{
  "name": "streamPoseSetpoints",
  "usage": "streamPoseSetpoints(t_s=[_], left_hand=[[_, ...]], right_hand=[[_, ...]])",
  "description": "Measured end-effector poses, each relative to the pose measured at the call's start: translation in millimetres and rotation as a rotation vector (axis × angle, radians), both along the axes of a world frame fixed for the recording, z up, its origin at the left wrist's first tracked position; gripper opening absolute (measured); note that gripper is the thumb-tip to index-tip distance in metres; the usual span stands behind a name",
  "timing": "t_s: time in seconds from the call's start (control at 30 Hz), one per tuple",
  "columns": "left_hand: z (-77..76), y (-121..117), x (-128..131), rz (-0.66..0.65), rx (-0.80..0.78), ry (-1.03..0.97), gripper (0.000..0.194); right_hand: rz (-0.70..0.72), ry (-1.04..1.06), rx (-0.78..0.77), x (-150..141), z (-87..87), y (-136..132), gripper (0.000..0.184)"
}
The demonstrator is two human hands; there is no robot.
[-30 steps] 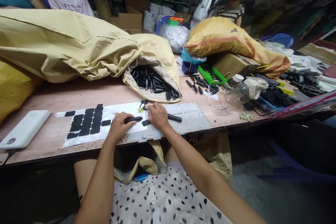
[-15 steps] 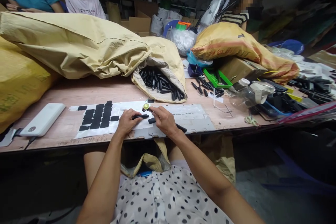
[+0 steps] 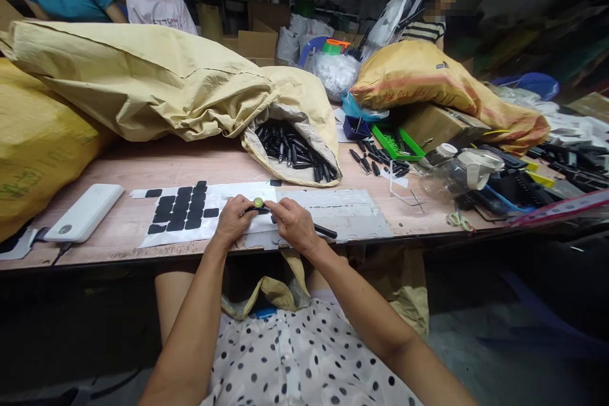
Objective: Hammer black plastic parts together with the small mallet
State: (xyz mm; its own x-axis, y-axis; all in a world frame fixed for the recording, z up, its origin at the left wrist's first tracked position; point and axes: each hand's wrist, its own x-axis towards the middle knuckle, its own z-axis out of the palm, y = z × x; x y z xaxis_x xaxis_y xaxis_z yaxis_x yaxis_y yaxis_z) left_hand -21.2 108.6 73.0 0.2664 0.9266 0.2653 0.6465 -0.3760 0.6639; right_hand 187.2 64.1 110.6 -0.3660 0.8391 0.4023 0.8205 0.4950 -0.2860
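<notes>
My left hand [image 3: 231, 221] is closed on a slim black pen-shaped part [image 3: 250, 208], which points to the right above the white sheet [image 3: 223, 196]. My right hand [image 3: 294, 223] pinches a small piece with a round yellow-green end [image 3: 258, 202]; that end is at the black part, though I cannot tell its exact kind. A black rod [image 3: 326, 230] shows on both sides of my right hand; whether the palm grips it or it lies beneath is hidden. Rows of black rounded patches [image 3: 178, 208] lie on the sheet left of my hands.
A beige sack [image 3: 181, 89] opens toward me, with black pen-shaped parts [image 3: 290, 149] in its mouth. A white power bank [image 3: 85, 212] lies at left. Right are a green tray [image 3: 397, 141], a clear jug [image 3: 457, 174], scissors [image 3: 460, 222] and a yellow sack [image 3: 419, 79]. People sit across the table.
My right hand has moved slightly left and down, bringing the yellow-green end onto the black part in my left hand. The view has shifted slightly.
</notes>
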Motion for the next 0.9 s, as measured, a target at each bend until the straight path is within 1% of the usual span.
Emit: streamPoseSetpoints(t_s=[0.1,0.3,0.43,0.5,0.63,0.73,0.9], left_hand=[[-1.9,0.4,1.0,0.011,0.005,0.006,0.016],[-4.5,1.1,1.9,0.014,-0.003,-0.004,0.020],[-4.5,1.4,2.4,0.026,-0.014,0.012,0.020],[-3.9,1.4,2.7,0.029,-0.020,0.016,0.020],[-1.5,0.7,3.0,0.037,-0.032,0.013,0.021],[1.4,-0.7,3.2,0.041,-0.039,0.008,0.021],[4.7,-5.4,4.8,0.043,-0.026,0.026,0.022]], right_hand=[[-0.015,-0.041,-0.053,-0.4,-1.8,1.2,0.039],[-0.075,0.022,-0.010,5.6,-1.5,-1.3,0.038],[-0.065,-0.018,-0.047,10.4,-5.0,-3.3,0.037],[-0.086,-0.013,-0.049,13.0,-5.7,-1.2,0.038],[-0.162,0.008,-0.026,19.5,-2.3,13.2,0.040],[-0.209,-0.038,-0.057,25.1,0.1,29.2,0.039],[-0.237,-0.151,-0.123,30.2,-6.2,44.8,0.036]])
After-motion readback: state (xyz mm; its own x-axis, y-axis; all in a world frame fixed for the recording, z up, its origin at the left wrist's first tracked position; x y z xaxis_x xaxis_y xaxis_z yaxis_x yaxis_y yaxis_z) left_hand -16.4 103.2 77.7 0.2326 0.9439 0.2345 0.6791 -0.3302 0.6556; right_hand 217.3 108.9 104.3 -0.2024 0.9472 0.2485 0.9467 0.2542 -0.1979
